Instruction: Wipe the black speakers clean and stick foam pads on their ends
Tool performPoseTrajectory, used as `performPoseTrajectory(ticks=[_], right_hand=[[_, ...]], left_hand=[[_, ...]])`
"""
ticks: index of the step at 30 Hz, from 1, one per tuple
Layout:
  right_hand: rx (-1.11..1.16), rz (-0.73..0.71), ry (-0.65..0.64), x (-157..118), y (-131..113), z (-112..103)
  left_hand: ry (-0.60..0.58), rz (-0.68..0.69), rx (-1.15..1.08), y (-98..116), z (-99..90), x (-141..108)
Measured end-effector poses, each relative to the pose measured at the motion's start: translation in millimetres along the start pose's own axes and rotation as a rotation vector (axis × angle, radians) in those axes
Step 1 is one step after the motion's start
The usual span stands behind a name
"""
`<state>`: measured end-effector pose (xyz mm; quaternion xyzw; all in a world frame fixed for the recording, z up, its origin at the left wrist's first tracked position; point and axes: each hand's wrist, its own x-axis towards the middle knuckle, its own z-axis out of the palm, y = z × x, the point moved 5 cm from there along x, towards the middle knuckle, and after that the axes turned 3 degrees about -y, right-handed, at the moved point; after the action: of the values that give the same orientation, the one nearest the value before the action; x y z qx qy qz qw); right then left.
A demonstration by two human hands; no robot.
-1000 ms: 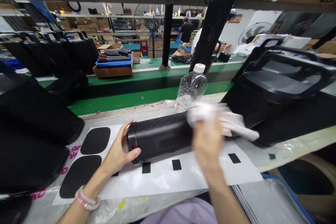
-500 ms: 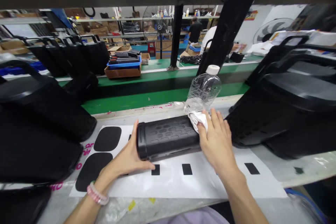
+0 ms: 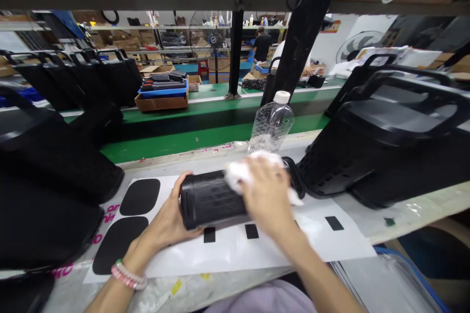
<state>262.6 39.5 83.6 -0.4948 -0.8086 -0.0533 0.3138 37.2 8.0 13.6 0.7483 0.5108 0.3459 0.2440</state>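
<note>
My right hand (image 3: 268,198), bunched over a white cloth (image 3: 235,176), has slid from the black case's (image 3: 211,203) right end towards its patterned middle, now partly covered, while my left hand (image 3: 165,227) clasps the other end over the white sheet (image 3: 227,261).

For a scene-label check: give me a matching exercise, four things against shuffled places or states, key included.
1. left hand
2. white cloth
3. clear bottle
4. blue tray

A. upright, with a white cap
B. sitting in a brown carton
C. at one end of the black case
D. under the right hand

Pairs: 1-C, 2-D, 3-A, 4-B
</note>
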Motion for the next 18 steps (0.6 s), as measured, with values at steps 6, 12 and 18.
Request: performPoseTrajectory(ticks=[6, 12, 18], right_hand=[[0.040, 0.265, 0.126, -6, 81, -11], [-0.001, 0.126, 0.288, -47, 71, -21], [-0.162, 0.050, 0.156, -34, 27, -13]], left_hand=[[-0.034, 0.022, -0.149, 10, -1.2, 0], [-0.168, -0.255, -0.347, 9, 2.5, -3], [-0.172, -0.100, -0.058, 20, 8.4, -2]])
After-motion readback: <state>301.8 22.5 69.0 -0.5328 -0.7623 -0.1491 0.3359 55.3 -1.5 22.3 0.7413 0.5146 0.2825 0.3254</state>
